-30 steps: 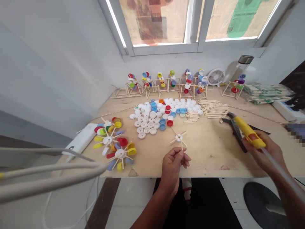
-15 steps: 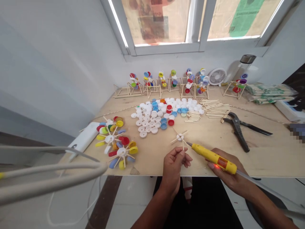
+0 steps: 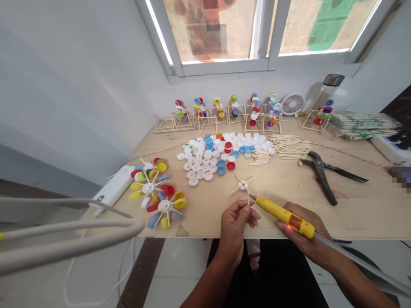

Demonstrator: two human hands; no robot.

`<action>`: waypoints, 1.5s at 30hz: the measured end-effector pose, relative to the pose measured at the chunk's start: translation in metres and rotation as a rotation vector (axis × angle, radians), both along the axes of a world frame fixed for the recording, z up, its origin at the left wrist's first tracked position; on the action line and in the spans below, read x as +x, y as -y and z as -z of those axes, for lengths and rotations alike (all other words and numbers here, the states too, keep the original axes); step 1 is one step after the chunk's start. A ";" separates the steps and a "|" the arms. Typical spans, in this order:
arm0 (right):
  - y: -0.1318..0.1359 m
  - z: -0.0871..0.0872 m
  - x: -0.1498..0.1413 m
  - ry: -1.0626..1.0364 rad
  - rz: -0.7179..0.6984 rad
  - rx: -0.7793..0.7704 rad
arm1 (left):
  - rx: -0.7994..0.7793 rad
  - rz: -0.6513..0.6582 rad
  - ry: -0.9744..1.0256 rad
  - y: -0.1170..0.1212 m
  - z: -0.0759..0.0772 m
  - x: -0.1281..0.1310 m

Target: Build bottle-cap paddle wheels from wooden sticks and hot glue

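Observation:
A small white bottle cap [image 3: 243, 185] with thin wooden sticks [image 3: 236, 188] radiating from it lies flat near the table's front. Between thumb and fingertips, my left hand [image 3: 233, 229] pinches one short stick [image 3: 248, 199] whose far end meets the cap's near edge. My right hand [image 3: 306, 237] is wrapped round a yellow pen-style hot glue gun [image 3: 278, 210], its red light glowing and a clear glue stick [image 3: 356, 259] trailing from the back. The metal nozzle [image 3: 252, 197] sits right beside the pinched stick, just below the cap; whether it touches is too small to tell.
Finished cap wheels [image 3: 165, 205] lie at left near a white power strip [image 3: 112, 188]. Loose caps [image 3: 201, 164], cut sticks [image 3: 290, 146] and black-handled pliers [image 3: 321, 175] spread across the middle and right. Stick frames with wheels [image 3: 201, 117] line the wall. A cable [image 3: 73, 248] crosses the left foreground.
The glue gun has shifted slightly left and down, bringing its nozzle closer to the pinched stick. My left hand has barely moved and keeps its pinch.

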State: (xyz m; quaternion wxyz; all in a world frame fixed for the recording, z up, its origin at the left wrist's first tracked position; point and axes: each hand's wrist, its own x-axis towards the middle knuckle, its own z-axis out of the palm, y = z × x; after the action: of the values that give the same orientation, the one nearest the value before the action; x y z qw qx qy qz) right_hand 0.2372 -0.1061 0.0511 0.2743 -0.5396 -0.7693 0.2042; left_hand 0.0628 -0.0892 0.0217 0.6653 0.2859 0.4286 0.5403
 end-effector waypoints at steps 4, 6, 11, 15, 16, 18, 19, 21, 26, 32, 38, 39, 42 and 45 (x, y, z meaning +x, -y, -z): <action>-0.002 0.000 -0.001 0.009 0.010 0.019 | -0.020 0.010 -0.013 0.000 0.001 0.000; -0.003 0.000 -0.001 0.007 0.017 0.031 | -0.022 0.013 -0.015 0.000 0.001 -0.001; -0.003 0.001 0.000 0.020 0.017 0.046 | -0.020 0.007 -0.012 0.000 0.002 0.000; -0.002 0.000 0.001 0.032 -0.009 0.032 | -0.011 0.007 -0.004 0.000 0.001 0.000; -0.002 0.000 0.001 0.034 -0.006 0.035 | -0.011 0.009 -0.006 0.000 0.001 0.000; -0.003 0.001 0.001 0.033 0.006 0.047 | -0.009 0.010 -0.013 0.000 0.001 0.000; -0.003 0.001 0.001 0.033 0.010 0.055 | -0.009 0.010 -0.015 0.000 0.000 0.000; -0.003 0.002 0.002 0.040 0.012 0.063 | -0.010 0.011 -0.016 0.001 0.000 -0.001; -0.004 0.001 0.002 0.058 -0.004 0.067 | -0.010 0.013 -0.003 0.001 0.002 -0.001; -0.005 0.000 0.002 0.066 0.018 0.067 | -0.013 0.017 -0.017 0.000 0.002 -0.001; -0.003 -0.001 0.002 0.064 -0.008 0.045 | -0.006 0.017 -0.028 0.001 0.003 -0.001; -0.003 -0.001 0.002 0.068 -0.008 0.050 | -0.005 0.016 -0.030 0.001 0.003 -0.001; -0.005 -0.002 0.002 0.079 -0.005 0.066 | -0.007 0.016 -0.033 0.001 0.003 -0.001; -0.007 -0.002 0.002 0.081 0.005 0.086 | -0.007 0.016 -0.035 0.001 0.003 -0.001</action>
State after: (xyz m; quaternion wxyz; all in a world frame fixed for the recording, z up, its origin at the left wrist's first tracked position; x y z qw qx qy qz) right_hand 0.2389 -0.0994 0.0535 0.2661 -0.5371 -0.7866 0.1483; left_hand 0.0617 -0.0898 0.0189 0.6629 0.2964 0.4400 0.5283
